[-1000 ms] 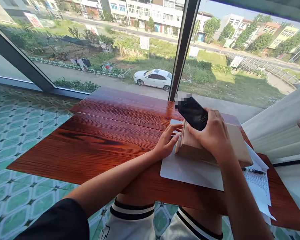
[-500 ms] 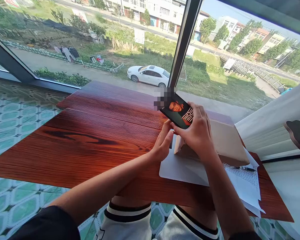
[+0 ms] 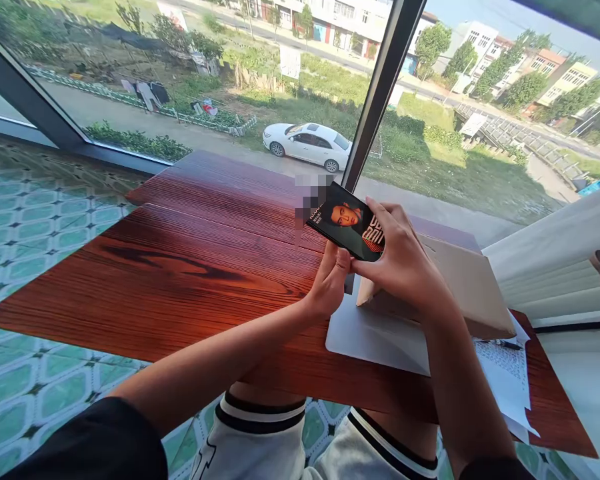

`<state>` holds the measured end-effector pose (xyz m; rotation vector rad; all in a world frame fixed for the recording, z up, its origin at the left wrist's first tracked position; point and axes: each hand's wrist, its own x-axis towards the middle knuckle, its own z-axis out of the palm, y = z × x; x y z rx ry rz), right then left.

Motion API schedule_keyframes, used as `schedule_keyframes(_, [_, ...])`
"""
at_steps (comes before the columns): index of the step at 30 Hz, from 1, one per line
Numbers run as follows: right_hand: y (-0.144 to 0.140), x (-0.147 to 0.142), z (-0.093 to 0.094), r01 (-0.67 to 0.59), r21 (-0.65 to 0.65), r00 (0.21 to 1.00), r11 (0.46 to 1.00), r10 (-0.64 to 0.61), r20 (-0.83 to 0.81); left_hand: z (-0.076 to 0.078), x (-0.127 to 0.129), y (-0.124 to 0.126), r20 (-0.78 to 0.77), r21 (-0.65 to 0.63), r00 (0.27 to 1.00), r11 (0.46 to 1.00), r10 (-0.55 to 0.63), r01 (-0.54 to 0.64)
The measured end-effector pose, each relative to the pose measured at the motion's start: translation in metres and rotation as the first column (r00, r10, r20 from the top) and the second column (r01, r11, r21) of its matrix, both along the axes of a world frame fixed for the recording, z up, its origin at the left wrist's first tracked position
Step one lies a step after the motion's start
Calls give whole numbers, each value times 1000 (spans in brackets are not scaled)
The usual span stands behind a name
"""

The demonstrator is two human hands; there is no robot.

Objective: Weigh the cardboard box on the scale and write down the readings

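Surface [image 3: 190, 267]: a red-brown wooden top with strong grain, standing against a big window; it carries everything below.
Window post [image 3: 380, 87]: a dark upright bar behind the far edge of the surface, rising just beyond the card.
Grey mat [image 3: 365, 333]: a flat pale sheet on the surface, under the near end of the box.
Box [image 3: 460, 287]: a tan cardboard box lying partly on the grey mat, its long side running away to the right; it is the landmark for what follows.
Papers [image 3: 505, 380]: white printed sheets on the surface to the near right of the box, partly tucked under it, with a dark pen [image 3: 503, 344] lying across them right at the box's edge.
Right hand [image 3: 405, 263]: above the left end of the box, fingers closed on the right end of the card, thumb along its near edge.
Left hand [image 3: 330, 283]: just left of the box, fingers curled upward, fingertips pressed on the card's near edge from below; it grips the card too.
Card [image 3: 347, 223]: a dark, flat printed rectangle held in the air above and left of the box's left end, clear of the surface. Its long axis runs left to right, tilted so the left end lies farther away toward the window post. The printed face points up toward the camera.
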<state>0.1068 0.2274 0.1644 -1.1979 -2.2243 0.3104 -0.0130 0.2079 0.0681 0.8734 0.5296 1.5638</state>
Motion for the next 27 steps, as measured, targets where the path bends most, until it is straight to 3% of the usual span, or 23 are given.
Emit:
schedule_keyframes(4, [1, 7, 7, -89, -144, 996, 985, 84, -41, 1, -2, 2, 70, -92, 998, 996, -5, 12])
schedule_keyframes(8, [5, 2, 1, 72, -210, 985, 975, -103, -136, 1, -3, 8, 111, -154, 993, 988, 29, -12])
schedule_keyframes(12, [10, -3, -8, 183, -129, 975, 975, -197, -107, 4, -3, 8, 180, -166, 982, 986, 56, -26])
schedule_keyframes(17, [14, -1, -8, 106, -113, 978, 988, -124, -170, 13, -2, 7, 231, -216, 967, 975, 105, -54])
schedule_keyframes(22, [20, 1, -9, 101, -256, 951, 961, -168, -258, 19, -3, 11, 234, -387, 961, 921, 149, -48])
schedule_keyframes(24, [22, 1, -9, 79, -262, 957, 962, -146, -249, 21, -4, 12, 257, -392, 961, 920, 104, 5])
schedule_keyframes(27, [22, 0, -8, 58, -239, 963, 969, -118, -243, 23, -5, 9, 279, -257, 960, 961, -29, 103])
